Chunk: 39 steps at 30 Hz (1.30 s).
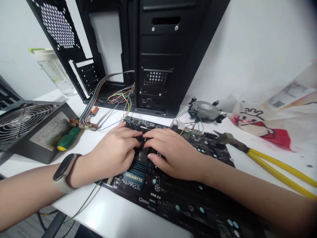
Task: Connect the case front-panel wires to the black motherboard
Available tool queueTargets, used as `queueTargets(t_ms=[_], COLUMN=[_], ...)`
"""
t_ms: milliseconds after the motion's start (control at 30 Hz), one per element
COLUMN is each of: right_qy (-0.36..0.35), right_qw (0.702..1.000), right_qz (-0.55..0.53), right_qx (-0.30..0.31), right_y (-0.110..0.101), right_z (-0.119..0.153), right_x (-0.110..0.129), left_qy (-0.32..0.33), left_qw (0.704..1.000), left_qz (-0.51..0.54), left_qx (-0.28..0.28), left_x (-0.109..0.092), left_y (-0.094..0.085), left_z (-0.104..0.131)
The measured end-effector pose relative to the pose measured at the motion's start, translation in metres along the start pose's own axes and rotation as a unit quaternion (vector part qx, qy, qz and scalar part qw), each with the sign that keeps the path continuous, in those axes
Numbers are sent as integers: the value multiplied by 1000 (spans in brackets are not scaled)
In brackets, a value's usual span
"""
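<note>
A black motherboard (170, 201) with a blue GIGABYTE heatsink (135, 175) lies on the white table. Over its upper left part is my left hand (115, 148), with a grey band on the wrist, its fingers bent and pressed together at a small dark part of the board. My right hand (170, 150) rests on the board just beside it, fingertips nearly meeting the left ones. Its fingers are curled, with the thumb a little apart. Whatever lies between the fingertips is too small and dark to make out.
Behind the board stands a black computer case (170, 59) with loose wires. At left are a power supply (47, 132), a green screwdriver (69, 138) and a clear cup (58, 72). A cooler (205, 110), yellow-handled pliers (269, 162) and a plastic bag (262, 122) are at right.
</note>
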State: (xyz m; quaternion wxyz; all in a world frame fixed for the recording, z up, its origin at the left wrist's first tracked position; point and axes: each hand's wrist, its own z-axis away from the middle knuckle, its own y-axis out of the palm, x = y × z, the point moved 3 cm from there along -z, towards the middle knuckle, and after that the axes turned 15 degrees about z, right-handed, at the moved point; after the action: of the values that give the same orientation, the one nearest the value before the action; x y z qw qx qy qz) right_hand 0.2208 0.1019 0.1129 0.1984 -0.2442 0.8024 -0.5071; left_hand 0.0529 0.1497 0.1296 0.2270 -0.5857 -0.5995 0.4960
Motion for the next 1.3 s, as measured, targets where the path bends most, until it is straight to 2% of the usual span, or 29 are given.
queueTargets(t_ms=[133, 300, 633, 1133, 1300], right_qy=[2, 4, 14, -17, -14], right_qw=[1000, 1000, 999, 999, 1000], right_qz=[-5, -12, -20, -6, -16], right_qx=[8, -3, -35, -29, -23], right_y=[0, -1, 0, 2, 1], right_z=[-1, -1, 0, 2, -1], right_x=[0, -1, -2, -2, -1], left_qy=[-1, 32, 14, -15, -3], left_qw=[1000, 999, 999, 999, 1000], left_qz=[-7, 12, 31, 30, 16], left_qx=[0, 4, 42, 7, -1], left_x=[1, 5, 7, 3, 2], left_y=[0, 1, 1, 3, 2], left_z=[0, -1, 0, -3, -3])
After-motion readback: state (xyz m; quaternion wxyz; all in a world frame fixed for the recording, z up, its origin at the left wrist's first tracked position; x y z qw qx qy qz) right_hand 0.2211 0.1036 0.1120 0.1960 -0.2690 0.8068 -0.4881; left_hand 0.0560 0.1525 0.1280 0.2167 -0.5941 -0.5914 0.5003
